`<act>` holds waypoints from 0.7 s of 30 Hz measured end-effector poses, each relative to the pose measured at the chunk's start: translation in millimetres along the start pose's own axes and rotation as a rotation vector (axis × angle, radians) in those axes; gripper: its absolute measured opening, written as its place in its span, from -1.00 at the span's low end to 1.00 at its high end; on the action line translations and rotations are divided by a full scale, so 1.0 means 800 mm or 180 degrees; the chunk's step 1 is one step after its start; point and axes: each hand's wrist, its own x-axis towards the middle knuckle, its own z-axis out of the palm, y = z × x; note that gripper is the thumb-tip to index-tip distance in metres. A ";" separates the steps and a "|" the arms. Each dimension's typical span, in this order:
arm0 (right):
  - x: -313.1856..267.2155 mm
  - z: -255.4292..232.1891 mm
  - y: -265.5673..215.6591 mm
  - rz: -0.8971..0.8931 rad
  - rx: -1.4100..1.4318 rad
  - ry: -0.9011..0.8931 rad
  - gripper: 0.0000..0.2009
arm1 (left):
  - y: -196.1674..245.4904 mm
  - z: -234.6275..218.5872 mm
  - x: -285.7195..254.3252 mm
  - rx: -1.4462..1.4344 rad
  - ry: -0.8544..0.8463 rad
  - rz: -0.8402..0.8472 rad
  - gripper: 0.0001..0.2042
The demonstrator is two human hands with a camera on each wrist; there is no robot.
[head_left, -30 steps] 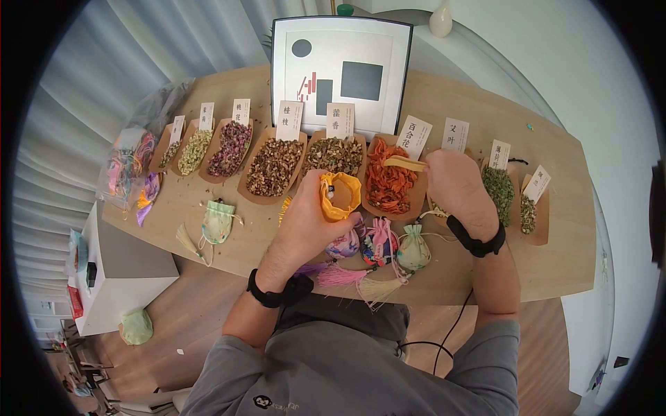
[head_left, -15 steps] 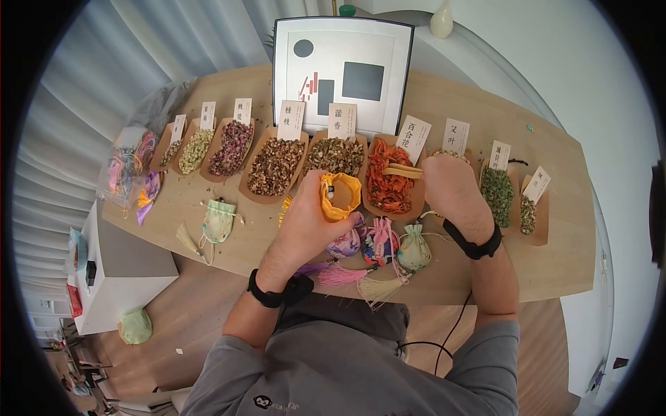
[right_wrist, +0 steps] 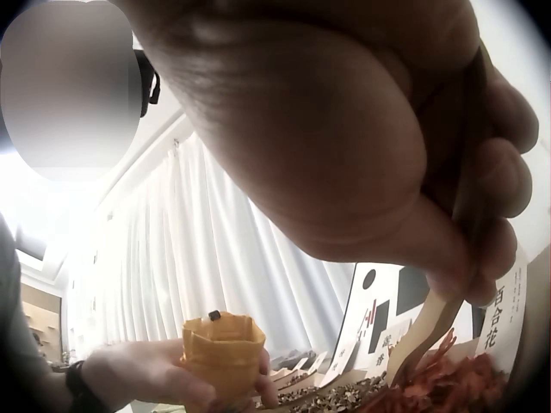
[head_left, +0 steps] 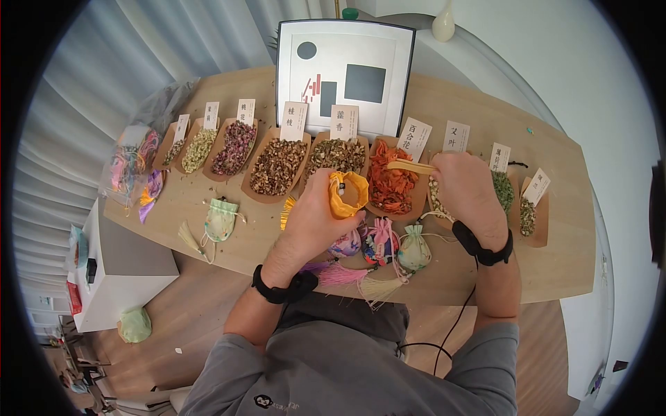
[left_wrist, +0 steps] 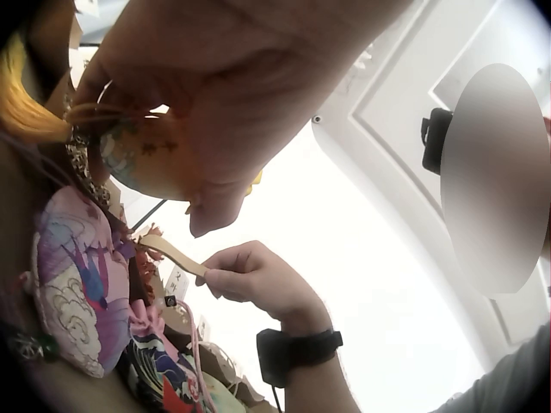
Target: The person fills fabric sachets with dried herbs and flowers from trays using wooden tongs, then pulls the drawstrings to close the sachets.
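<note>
My left hand (head_left: 309, 218) grips a yellow drawstring pouch (head_left: 345, 209) around its side, its mouth gathered wide and facing up. A slim, curved wooden scoop (head_left: 411, 166) is held in my right hand (head_left: 473, 193), fingers curled round its handle. The scoop's tip is over the orange-red dried petals (head_left: 392, 191) in a brown paper tray; in the right wrist view it meets the petals (right_wrist: 448, 383). Just below the pouch lie a purple-pink pouch (head_left: 345, 245), a dark floral pouch (head_left: 380, 239) and a light green pouch (head_left: 415, 251), with tassels.
Labelled paper trays of dried herbs, such as brown chips (head_left: 277, 166) and green leaves (head_left: 502, 188), line the table. Behind them leans a framed picture (head_left: 374, 52). Another green pouch (head_left: 222, 220) lies left, near a clear bag (head_left: 128, 166) of colourful cords.
The scoop's tip dipped lower over the orange petals, then came back up. My right hand has shifted slightly right. My left hand keeps its grip on the pouch.
</note>
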 end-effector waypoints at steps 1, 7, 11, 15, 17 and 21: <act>-0.003 -0.006 -0.001 -0.0069 0.0019 0.0170 -0.90 | 0.002 0.000 0.001 0.0035 -0.0036 -0.0059 -0.32; -0.026 -0.055 -0.013 -0.0185 0.0332 0.0634 -0.90 | 0.004 0.004 0.006 0.0060 -0.0131 -0.0189 -0.32; -0.040 -0.074 -0.034 -0.0297 0.0920 0.0688 -0.92 | -0.003 0.009 0.008 0.0077 -0.0113 -0.0112 -0.23; -0.038 -0.048 -0.050 -0.0577 0.1053 0.0650 -0.93 | 0.001 0.011 0.010 0.0021 -0.0067 -0.0081 -0.26; -0.035 -0.035 -0.058 -0.0647 0.1145 0.0482 -0.93 | 0.001 0.011 0.010 -0.0196 -0.0074 -0.0093 -0.29; -0.034 -0.030 -0.070 -0.0783 0.0918 0.0303 -0.93 | 0.000 0.011 0.009 -0.0219 0.0045 0.0119 -0.37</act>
